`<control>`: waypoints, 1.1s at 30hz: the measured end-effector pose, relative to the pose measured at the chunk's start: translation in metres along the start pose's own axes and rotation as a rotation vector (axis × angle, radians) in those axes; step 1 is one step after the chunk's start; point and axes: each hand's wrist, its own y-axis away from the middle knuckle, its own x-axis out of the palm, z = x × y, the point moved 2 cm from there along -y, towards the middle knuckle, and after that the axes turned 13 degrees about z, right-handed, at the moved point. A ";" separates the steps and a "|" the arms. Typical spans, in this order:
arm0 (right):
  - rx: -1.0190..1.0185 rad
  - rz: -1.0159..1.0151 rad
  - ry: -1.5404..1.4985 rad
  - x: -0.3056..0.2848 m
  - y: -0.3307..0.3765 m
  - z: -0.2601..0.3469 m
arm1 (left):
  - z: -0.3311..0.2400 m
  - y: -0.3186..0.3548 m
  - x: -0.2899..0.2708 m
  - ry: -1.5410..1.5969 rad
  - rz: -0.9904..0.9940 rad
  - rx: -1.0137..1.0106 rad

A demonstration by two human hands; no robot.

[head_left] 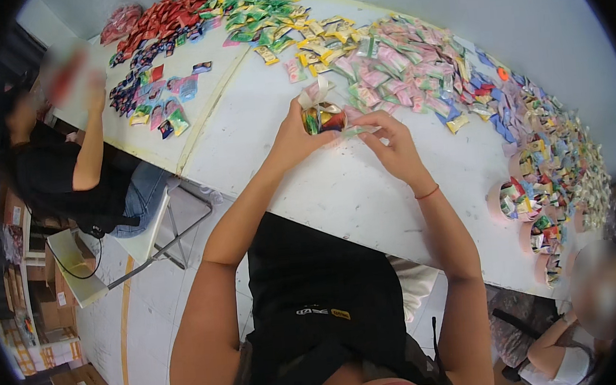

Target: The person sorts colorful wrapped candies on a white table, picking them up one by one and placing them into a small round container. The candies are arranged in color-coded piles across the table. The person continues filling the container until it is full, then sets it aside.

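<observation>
My left hand (298, 137) is wrapped round the side of a small round tub (346, 119), lifted over the white table (308, 192). Red, yellow and green wrapped sweets (324, 120) fill its inside, and a pale ribbon loop (320, 90) stands up at its far rim. At the tub's right side, my right hand (393, 146) pinches a pink-and-green sweet packet (361, 129) between thumb and fingertips. A large heap of similar pink packets (392, 70) lies just beyond both hands.
Red (171, 19), green (257, 8) and yellow packets (321, 39) lie in heaps along the far edge. Filled pink tubs (497, 203) stand at right. One person (52, 158) sits at left; another person (552, 354) is at lower right. A folding stool (169, 225) stands left.
</observation>
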 end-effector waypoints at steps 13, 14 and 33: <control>-0.003 0.096 0.439 0.016 0.000 0.010 | -0.007 -0.004 0.013 -0.012 0.137 -0.102; -0.036 0.033 0.497 0.021 0.000 0.014 | -0.001 -0.004 0.012 -0.008 0.179 -0.106; 0.037 -0.026 0.600 -0.034 -0.134 -0.054 | -0.011 -0.002 0.020 0.126 0.235 -0.162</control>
